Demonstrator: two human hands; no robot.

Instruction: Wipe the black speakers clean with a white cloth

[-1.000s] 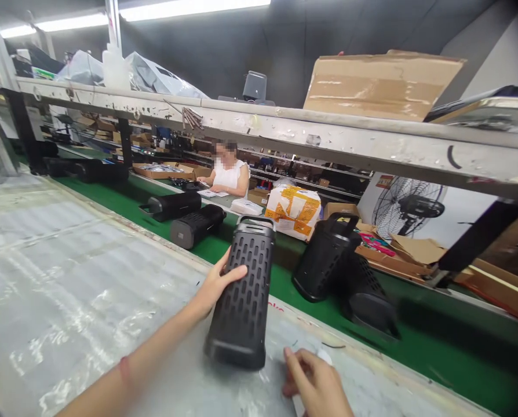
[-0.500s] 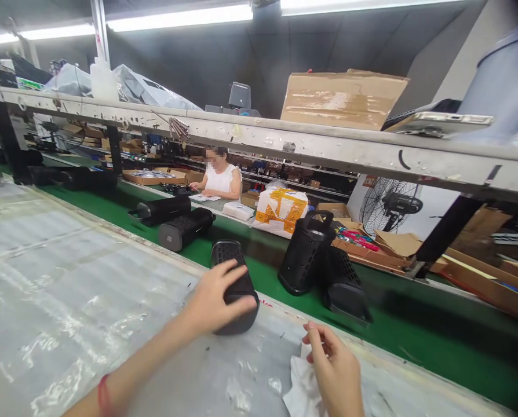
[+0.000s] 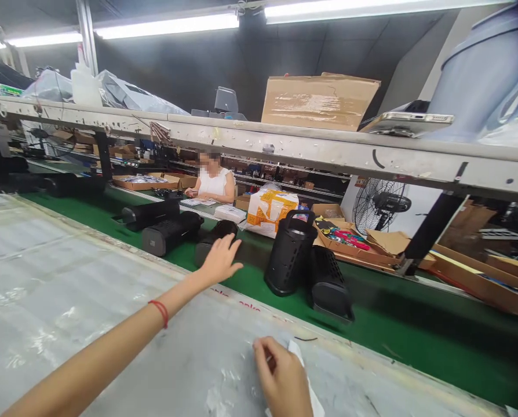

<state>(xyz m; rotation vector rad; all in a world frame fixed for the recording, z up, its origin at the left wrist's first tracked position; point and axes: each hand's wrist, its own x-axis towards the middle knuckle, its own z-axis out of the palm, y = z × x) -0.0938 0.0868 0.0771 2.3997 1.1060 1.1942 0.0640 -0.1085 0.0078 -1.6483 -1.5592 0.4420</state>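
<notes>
My left hand [image 3: 219,262] reaches out over the green belt, fingers spread, at a black portable speaker [image 3: 203,250] that lies on its side and is partly hidden behind the hand. My right hand [image 3: 284,370] is low in front, its fingers curled together round a white cloth [image 3: 313,395] that shows beside and beneath it. Left of the left hand lies another black speaker [image 3: 167,234]. To the right one speaker [image 3: 288,255] stands upright with its handle on top, and a tilted one [image 3: 328,284] rests close against it.
The green belt [image 3: 398,341] runs beyond a plastic-covered table [image 3: 111,324]. Above it crosses a long shelf [image 3: 328,147] with a cardboard box [image 3: 320,103] and a phone [image 3: 411,120]. Across the belt sits a person [image 3: 215,184]; a fan [image 3: 380,204] and open cartons stand to the right.
My left hand has moved the speaker from the table's edge away onto the belt, and its fingers are now spread. My right hand stays low with the cloth. The view has shifted slightly.
</notes>
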